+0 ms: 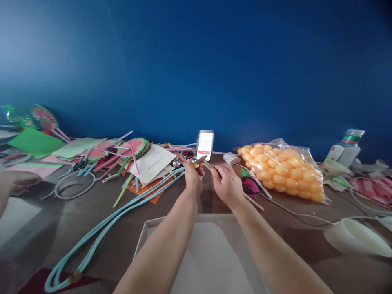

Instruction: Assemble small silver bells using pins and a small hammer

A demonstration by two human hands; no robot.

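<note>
Head view; left hand [193,178] pinches orange piece [195,165]; right hand [227,186] grips knife [201,159]; plastic bag [301,149] holds orange balls [281,171]

**Both arms out, converging**

L forearm [171,241] & R forearm [263,241] are bare, reaching fwd from bottom of view, angling in toward centre. Left hand [193,176] is raised, fingertips pinched tight. Right hand [227,187] sits just beside it, slightly lower, back of hand toward camera, fingers curled in a closed grip.
</note>
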